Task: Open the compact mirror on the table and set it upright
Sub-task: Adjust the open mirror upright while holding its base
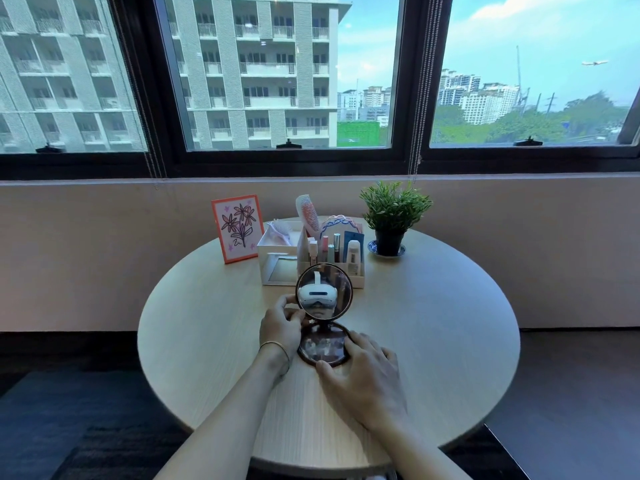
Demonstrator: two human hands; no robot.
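Left forearm: enters from the near edge, angled far and slightly right; thin bangle at the wrist.
Left hand: fingers curled, tips pinching the left rim of the compact mirror's upright lid.
Right forearm: enters from near right, angled far and left.
Right hand: palm down, low over the counter; thumb against the base's near rim, forefinger curved along its right rim.

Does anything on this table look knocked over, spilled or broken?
Nothing stands out. The compact mirror stands open, lid upright, base flat on the table; the left hand pinches the lid's edge, the right hand holds the base. Behind it the organiser, picture frame and potted plant stand upright, with no spill showing.
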